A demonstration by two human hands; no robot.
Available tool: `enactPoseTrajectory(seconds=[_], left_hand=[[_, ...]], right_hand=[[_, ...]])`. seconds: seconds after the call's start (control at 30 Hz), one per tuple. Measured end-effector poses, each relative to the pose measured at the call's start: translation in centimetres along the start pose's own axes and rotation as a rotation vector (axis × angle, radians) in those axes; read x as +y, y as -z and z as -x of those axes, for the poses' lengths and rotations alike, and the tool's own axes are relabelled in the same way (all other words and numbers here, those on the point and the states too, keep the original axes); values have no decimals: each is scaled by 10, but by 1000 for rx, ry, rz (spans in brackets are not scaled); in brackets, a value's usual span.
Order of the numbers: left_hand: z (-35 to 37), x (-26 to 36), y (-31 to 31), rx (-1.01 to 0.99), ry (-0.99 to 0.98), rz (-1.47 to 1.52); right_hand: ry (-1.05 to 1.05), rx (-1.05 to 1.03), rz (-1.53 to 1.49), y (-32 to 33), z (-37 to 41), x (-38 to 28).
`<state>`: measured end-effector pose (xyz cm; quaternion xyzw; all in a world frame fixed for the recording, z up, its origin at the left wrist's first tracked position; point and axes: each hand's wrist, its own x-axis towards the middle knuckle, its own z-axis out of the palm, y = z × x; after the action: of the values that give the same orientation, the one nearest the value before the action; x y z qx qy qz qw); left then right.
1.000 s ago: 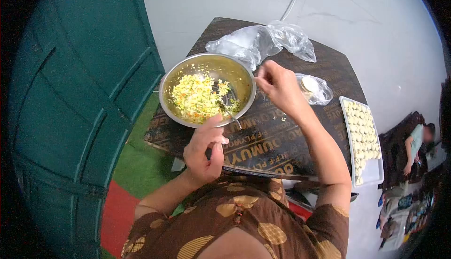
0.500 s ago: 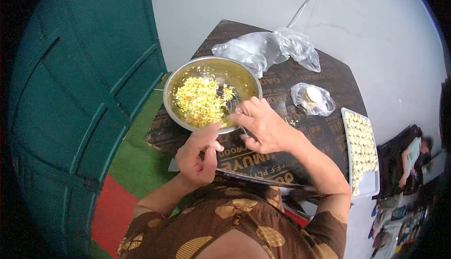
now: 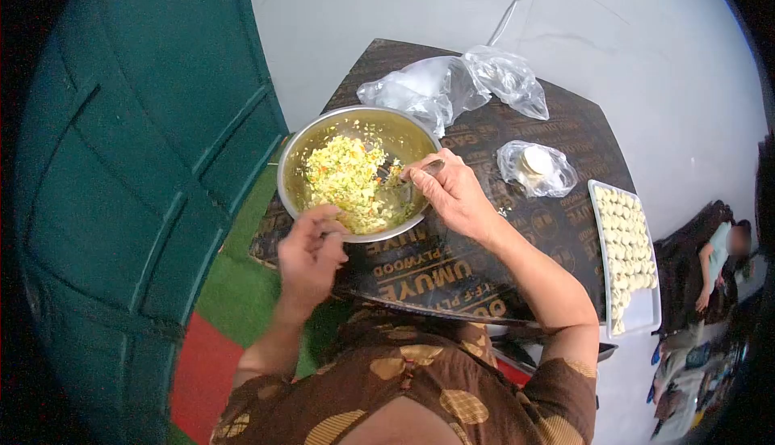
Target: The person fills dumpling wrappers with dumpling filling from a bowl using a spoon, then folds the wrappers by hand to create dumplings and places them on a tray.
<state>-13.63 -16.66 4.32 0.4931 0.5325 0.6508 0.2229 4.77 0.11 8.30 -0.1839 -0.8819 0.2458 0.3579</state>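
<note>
A wide steel bowl (image 3: 288,203) stands on the table, with a chopped yellow-green filling (image 3: 343,174) flecked with orange heaped on its left side. My right hand (image 3: 454,195) is closed round a metal spoon (image 3: 434,168) over the bowl's right rim. The spoon's lower end reaches down toward the filling. At the near left rim, my left hand (image 3: 311,255) has bent fingers that overlap the bowl's edge; motion smears them.
Crumpled clear plastic bags (image 3: 444,86) lie behind the bowl. Pale round wrappers (image 3: 536,160) sit stacked in another bag to the right. A white tray (image 3: 642,312) carries rows of dumplings at the table's right edge. Another person (image 3: 714,263) is at far right.
My right hand has moved slightly up and right, and the spoon's handle now shows above it. My left hand has shifted left to the bowl's near left rim.
</note>
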Motion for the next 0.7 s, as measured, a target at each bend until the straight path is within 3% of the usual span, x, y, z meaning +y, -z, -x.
enactPoseTrajectory(seconds=[0.03, 0.1, 0.13, 0.17, 0.2, 0.33, 0.37, 0.4, 0.43, 0.5, 0.57, 0.7], left_hand=[[-1, 12, 6, 17, 199, 165], [-3, 25, 21, 21, 36, -128], [-4, 43, 19, 101, -87, -147], [-7, 51, 28, 15, -208, 73], [-11, 66, 33, -133, -320, 338], [-23, 107, 45, -1100, -375, 1450], [-21, 115, 28, -1251, -629, 1665], [-26, 125, 28, -1762, -552, 1739], [-16, 153, -2, -1558, -513, 1655], [10, 162, -7, -1628, -511, 1589], [30, 163, -16, -2220, -567, 1735], [24, 134, -28, -2054, -543, 1682]], right_hand=[[-34, 4, -36, 2, 2, 0], [-17, 20, -65, 3, 4, 4], [5, 25, -98, 3, 7, 6], [-17, 42, -93, 1, 7, 10], [20, 65, -68, -2, 7, 13], [27, 76, 0, -3, 8, 13], [4, 50, 25, -2, 7, 12], [0, 44, 44, -3, 7, 13], [-2, 57, 45, -6, 8, 18], [81, 94, 81, -12, 8, 26], [66, 85, 80, -11, 9, 23], [56, 69, 29, -5, 10, 15]])
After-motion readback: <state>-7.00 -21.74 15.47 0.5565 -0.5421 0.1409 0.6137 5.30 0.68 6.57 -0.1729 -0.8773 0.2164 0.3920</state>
